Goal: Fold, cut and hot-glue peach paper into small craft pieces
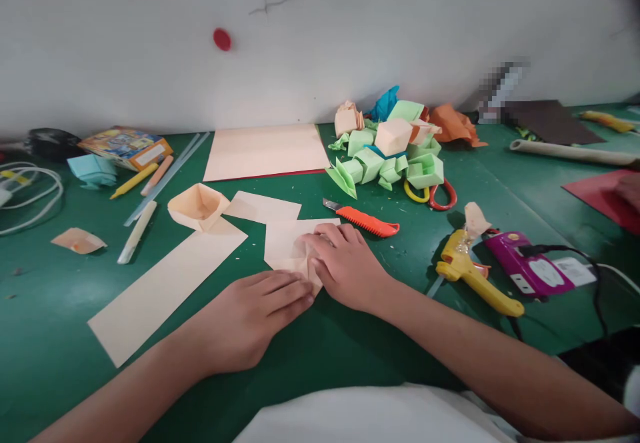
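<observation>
A small cream paper square [287,242] lies on the green table [350,336], partly folded at its near corner. My left hand [250,316] lies flat with its fingers stretched out, fingertips pressing on the folded corner. My right hand [345,263] rests palm down on the same paper, fingers curled and pressing the fold. A folded cream paper box [197,206] stands just beyond to the left. A long cream paper strip [165,290] lies left of my left hand.
An orange utility knife [367,222] lies just past my right hand. A yellow glue gun [473,276] and a purple device [525,263] sit to the right. A pile of folded paper cubes [390,150], scissors [435,195] and a large cream sheet [265,151] lie farther back.
</observation>
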### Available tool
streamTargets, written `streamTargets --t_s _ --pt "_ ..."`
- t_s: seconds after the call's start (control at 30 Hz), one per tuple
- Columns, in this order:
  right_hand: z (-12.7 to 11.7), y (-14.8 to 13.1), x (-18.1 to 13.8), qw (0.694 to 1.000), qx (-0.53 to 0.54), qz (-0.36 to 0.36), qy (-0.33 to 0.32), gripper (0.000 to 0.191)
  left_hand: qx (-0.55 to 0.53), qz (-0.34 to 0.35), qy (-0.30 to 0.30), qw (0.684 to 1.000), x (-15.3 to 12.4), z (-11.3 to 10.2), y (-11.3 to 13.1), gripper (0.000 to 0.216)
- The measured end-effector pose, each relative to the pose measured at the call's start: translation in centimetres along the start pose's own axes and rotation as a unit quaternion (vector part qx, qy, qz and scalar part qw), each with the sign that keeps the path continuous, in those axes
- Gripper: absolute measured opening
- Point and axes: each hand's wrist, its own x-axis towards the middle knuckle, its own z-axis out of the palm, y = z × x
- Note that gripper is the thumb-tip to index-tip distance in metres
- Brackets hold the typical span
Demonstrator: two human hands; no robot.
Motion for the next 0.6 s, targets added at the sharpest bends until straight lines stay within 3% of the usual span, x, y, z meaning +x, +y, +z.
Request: streamTargets --t_s 0.33,0.6 --pt "0.0 0.0 -0.1 1.000 0.005 -0.002 0.005 0.040 0.021 -0.006 -0.038 0.999 -0.2 -0.3 0.4 0.060" --pt "0.0 0.1 0.0 0.999 0.042 -0.004 0.012 0.040 -0.005 -0.051 -0.084 0.995 0.4 -0.5 1.2 0.058"
